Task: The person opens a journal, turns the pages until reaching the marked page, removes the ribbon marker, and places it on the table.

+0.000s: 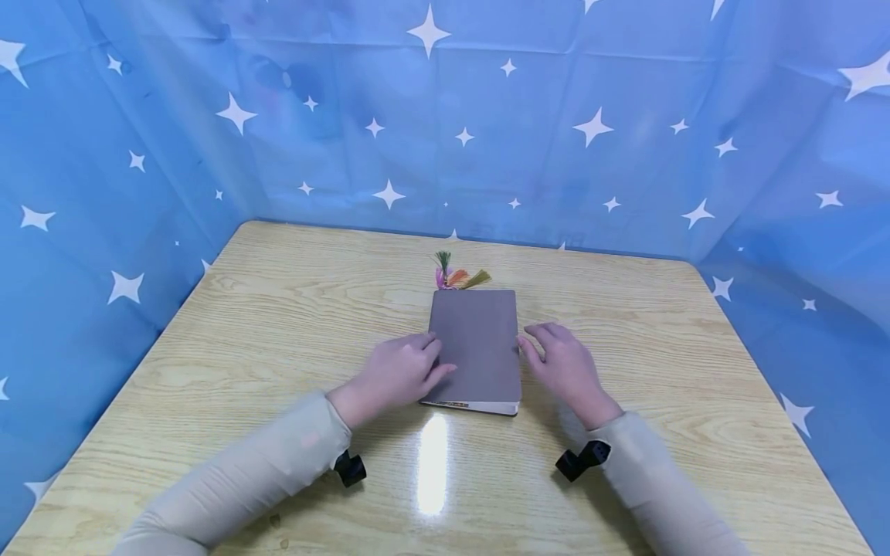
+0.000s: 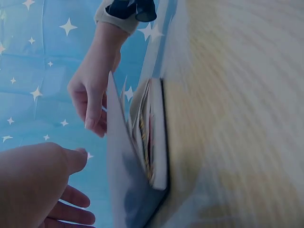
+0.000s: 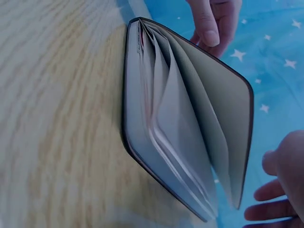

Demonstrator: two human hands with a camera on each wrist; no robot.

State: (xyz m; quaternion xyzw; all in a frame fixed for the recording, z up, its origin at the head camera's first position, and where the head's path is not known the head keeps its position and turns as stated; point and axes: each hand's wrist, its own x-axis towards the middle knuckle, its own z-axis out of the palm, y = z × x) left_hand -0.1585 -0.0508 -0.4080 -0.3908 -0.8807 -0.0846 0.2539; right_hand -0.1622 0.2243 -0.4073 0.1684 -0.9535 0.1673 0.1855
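Observation:
A notebook [image 1: 476, 347] with a dark grey-brown cover lies near the middle of the table. Its cover stands partly raised on the right side, and loose pages [image 3: 175, 114] fan out beneath it in the right wrist view. Colourful tassels [image 1: 459, 278] in green, pink, orange and olive stick out past its far edge. My left hand [image 1: 403, 371] is at the notebook's left edge, thumb over the cover, fingers loosely bent. My right hand [image 1: 563, 367] hovers just beside the right edge, its fingers relaxed and apart from the cover. Neither hand grips anything.
The notebook lies on a light wood-grain table [image 1: 292, 309]. A blue cloth [image 1: 417, 154] with white stars hangs behind the table and along both sides. Black wrist cameras [image 1: 582, 461] are strapped under both sleeves.

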